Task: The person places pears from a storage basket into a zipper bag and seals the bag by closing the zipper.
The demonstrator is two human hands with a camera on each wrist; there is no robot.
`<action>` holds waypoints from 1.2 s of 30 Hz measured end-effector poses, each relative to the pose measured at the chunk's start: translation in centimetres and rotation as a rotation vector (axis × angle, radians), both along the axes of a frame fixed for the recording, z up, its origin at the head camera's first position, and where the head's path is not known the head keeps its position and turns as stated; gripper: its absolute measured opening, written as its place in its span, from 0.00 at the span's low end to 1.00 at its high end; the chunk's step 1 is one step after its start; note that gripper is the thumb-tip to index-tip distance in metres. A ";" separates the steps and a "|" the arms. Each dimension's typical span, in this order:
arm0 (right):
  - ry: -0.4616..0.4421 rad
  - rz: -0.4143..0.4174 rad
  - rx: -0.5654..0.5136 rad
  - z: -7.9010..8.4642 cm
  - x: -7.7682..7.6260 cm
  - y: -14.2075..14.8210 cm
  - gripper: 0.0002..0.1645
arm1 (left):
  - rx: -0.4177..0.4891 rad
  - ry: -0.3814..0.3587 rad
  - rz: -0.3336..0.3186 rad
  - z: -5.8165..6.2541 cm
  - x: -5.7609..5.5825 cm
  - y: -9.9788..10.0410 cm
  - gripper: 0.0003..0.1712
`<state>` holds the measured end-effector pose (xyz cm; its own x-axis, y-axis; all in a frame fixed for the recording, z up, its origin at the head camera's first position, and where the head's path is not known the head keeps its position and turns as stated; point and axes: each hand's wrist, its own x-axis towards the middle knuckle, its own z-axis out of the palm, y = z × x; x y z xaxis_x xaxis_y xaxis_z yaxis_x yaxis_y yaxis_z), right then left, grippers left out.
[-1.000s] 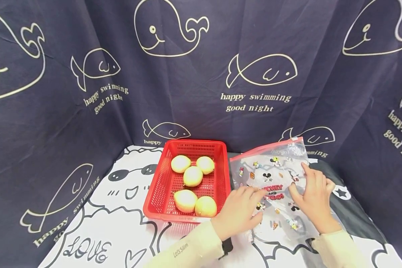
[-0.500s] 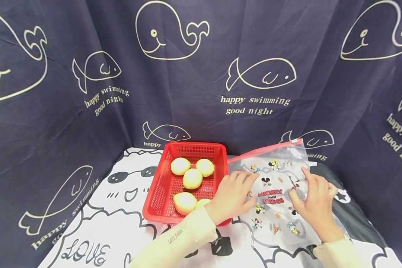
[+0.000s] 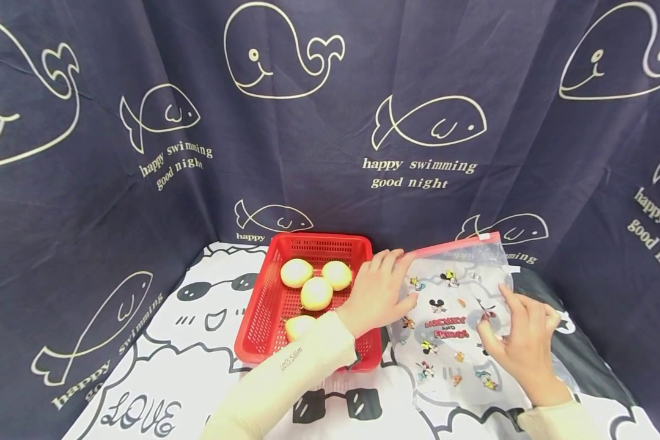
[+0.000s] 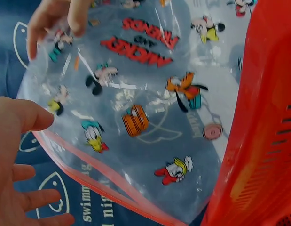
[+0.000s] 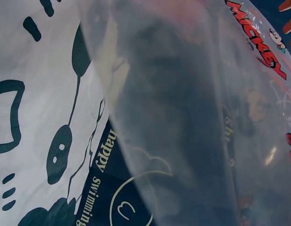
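Navy curtain (image 3: 330,183) behind clear bag (image 3: 448,373); sleeve (image 3: 286,382) hides part of basket (image 3: 324,246).

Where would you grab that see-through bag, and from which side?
Probably by the red strip along the far edge of the bag: that narrow band looks easier to pinch than the thin, floppy-looking sheet below it. I'd come from above, since the red basket stands close by the bag's left side and would likely crowd a low approach there.
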<state>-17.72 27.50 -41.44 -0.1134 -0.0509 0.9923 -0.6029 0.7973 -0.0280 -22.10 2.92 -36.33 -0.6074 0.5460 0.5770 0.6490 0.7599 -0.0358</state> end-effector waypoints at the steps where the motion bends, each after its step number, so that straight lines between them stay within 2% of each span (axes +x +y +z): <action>1: 0.017 0.007 0.003 0.1 0.0 0.0 0.29 | 0.001 -0.014 0.005 0.1 -0.2 0.0 0.39; 10: 0.118 0.078 0.038 0.0 0.1 -0.3 0.25 | 0.036 -0.125 0.004 -0.1 -1.6 0.2 0.41; 15: 0.154 0.106 0.046 -0.4 0.4 -0.4 0.23 | 0.015 -0.142 -0.026 -0.7 -2.0 0.3 0.37; 25: 0.191 0.090 0.026 -0.4 0.4 -0.4 0.21 | 0.053 0.067 -0.074 -1.3 -2.3 0.2 0.18; 31: 0.175 0.060 0.006 -0.7 0.3 -0.1 0.21 | 0.066 0.135 -0.107 -1.9 -2.3 0.5 0.10; 36: 0.135 0.023 -0.008 -0.6 0.2 -0.1 0.24 | 0.074 0.161 -0.139 -2.0 -2.2 0.7 0.07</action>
